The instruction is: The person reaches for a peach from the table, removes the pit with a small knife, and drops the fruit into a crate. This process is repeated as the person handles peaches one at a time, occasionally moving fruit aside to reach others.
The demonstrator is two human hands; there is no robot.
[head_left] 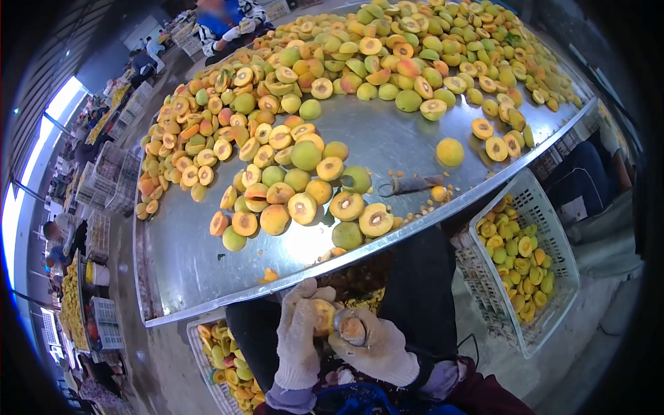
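My left hand (299,332), in a whitish knit glove, grips an apricot half (323,316) with its cut face partly showing. Close against the fruit, my right hand (379,351), gloved alike, is wrapped round a short tool (352,330) with a blunt, round wooden-looking handle end and a bit of metal at its front. Its working end is mostly hidden by the fruit and fingers. Both hands are over my lap, just below the metal table's front edge (304,282). Nearest on the table lies a loose group of whole and halved apricots (303,207).
A large heap of apricots (346,48) covers the table's far side. Another tool (415,184) lies near the front rim among pits and scraps. Crates of apricot halves stand at right (564,277) and lower left (207,377). A person (228,24) is across the table.
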